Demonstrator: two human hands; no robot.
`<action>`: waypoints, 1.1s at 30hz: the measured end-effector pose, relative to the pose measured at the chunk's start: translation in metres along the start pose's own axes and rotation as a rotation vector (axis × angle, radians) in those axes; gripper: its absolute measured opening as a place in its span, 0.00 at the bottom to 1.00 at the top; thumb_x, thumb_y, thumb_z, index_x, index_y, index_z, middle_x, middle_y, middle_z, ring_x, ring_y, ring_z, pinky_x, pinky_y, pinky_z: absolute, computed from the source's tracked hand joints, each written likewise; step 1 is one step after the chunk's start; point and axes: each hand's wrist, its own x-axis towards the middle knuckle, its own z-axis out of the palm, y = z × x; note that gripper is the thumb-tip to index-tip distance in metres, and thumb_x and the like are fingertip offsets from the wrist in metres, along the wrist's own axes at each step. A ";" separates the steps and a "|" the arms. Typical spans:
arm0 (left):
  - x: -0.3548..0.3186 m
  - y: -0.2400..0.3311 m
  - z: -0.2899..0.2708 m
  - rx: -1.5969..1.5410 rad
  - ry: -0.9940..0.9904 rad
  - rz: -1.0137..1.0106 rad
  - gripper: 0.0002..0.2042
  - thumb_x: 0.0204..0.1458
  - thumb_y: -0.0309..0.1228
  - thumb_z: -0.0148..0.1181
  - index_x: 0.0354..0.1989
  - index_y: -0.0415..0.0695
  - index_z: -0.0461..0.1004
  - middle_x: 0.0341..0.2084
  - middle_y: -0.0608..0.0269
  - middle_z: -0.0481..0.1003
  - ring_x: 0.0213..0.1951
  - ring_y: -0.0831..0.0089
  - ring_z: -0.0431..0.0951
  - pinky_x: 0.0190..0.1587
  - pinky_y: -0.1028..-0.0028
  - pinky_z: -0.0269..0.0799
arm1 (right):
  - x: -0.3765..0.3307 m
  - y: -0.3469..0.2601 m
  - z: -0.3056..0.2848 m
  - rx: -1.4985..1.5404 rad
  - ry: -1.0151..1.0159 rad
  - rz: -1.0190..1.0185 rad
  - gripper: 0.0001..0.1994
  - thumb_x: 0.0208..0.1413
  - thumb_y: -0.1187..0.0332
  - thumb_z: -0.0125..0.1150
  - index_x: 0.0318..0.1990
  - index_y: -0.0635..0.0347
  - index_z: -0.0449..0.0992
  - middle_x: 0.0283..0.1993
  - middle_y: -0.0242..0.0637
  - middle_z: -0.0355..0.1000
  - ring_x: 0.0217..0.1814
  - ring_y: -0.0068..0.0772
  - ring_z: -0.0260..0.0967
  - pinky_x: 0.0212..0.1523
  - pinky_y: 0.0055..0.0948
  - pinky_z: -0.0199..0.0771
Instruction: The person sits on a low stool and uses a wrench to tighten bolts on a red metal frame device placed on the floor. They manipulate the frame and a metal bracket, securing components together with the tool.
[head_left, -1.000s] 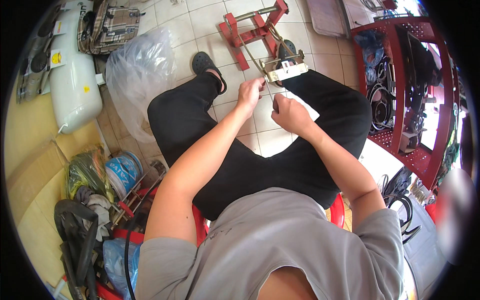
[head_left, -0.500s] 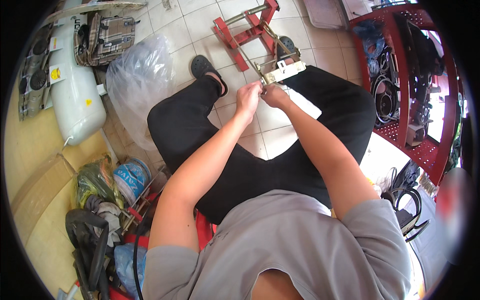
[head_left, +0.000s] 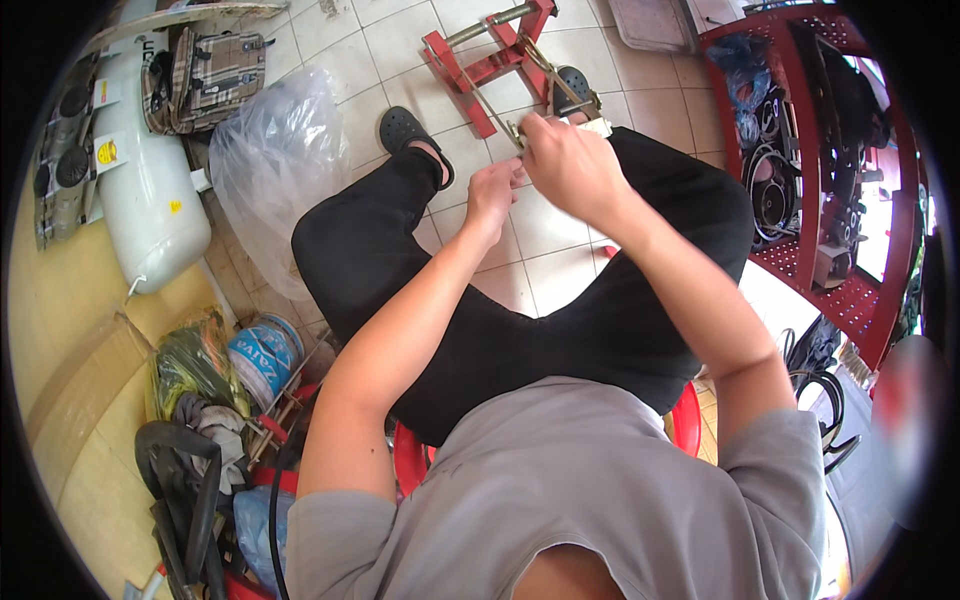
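Sitting on a red stool (head_left: 688,425) over a tiled floor (head_left: 545,225), knees apart in black trousers, both hands raised together above the gap between the legs. Left hand (head_left: 492,195) with its grip pressed together, fingertips pinching something small and thin at the meeting point with the other hand; too small to tell what exactly. Right hand (head_left: 570,165) curled over, grip closed around a slim metal part (head_left: 517,130) whose yellowish end pokes out just above the knuckles; the rest hidden under the fingers. Both hands touching or nearly so, just in front of a red metal stand (head_left: 490,55) lying on the floor beyond the feet, with thin rods running from it toward the hands. Black clog (head_left: 405,128) on the left foot, beside a crumpled clear plastic bag (head_left: 270,165). Farther left, a white tank (head_left: 145,190) on its side and a checked bag (head_left: 205,75). At lower left, a heap of tools, hoses and a blue-and-white tub (head_left: 262,358). On the right, a red rack (head_left: 800,170) loaded with dark rubber rings and parts.
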 end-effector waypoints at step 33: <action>0.001 0.001 0.004 0.944 0.029 0.462 0.09 0.43 0.27 0.57 0.34 0.39 0.77 0.33 0.53 0.75 0.40 0.58 0.74 0.44 0.68 0.68 | -0.019 0.069 0.016 0.031 -0.014 -0.073 0.06 0.47 0.73 0.52 0.34 0.61 0.71 0.31 0.45 0.72 0.33 0.47 0.70 0.33 0.39 0.71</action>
